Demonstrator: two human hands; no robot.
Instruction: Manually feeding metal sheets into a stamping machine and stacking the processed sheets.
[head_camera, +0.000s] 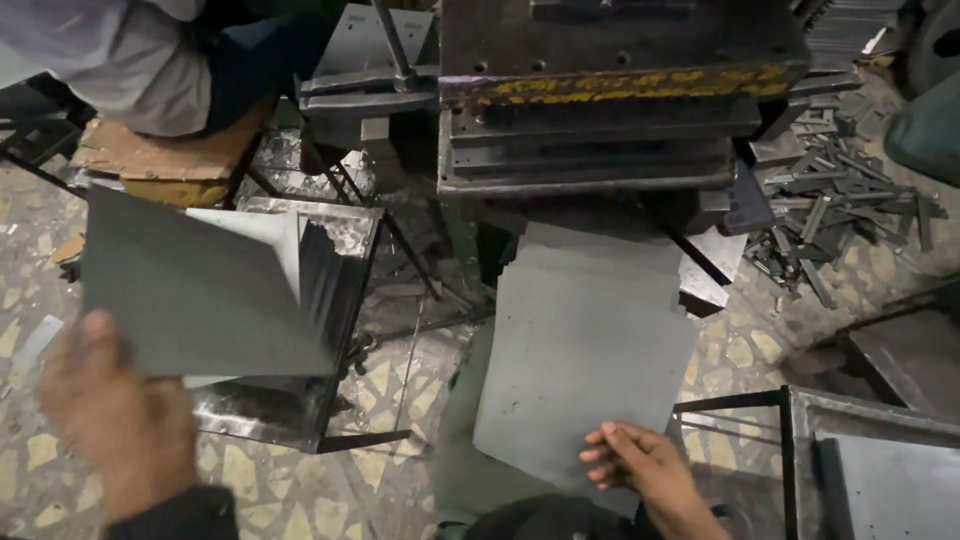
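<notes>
Head view, entry by item.

Left hand (115, 410), lower left of frame: blurred; fingers closed on the near corner of a flat grey sheet (200, 285), held tilted above a metal-framed bin (345, 300) with upright sheets in it. Sheet: thin, matt, dark grey, square-cornered, edges probably sharp.

Right hand (640, 465), lower centre: fingers curled narrow, tips pressing on the near edge of a second grey sheet (585, 345). That sheet lies on the person's lap, its far end reaching under the press (610, 110).

Press, upper centre: heavy steel plates, stacked, oily, with a worn yellow-and-black warning stripe.

Scrap strips (840, 215), upper right: narrow metal offcuts heaped on the mosaic floor (300, 500).

Another person's pale sleeve (120, 60), upper left.

Risks, judged: bare skin sliding along a sheet edge could be cut; the single-corner grip may let the tilted sheet swing or drop; fingers following the lap sheet toward the press plates could be crushed; loose strips underfoot invite a slip.
</notes>
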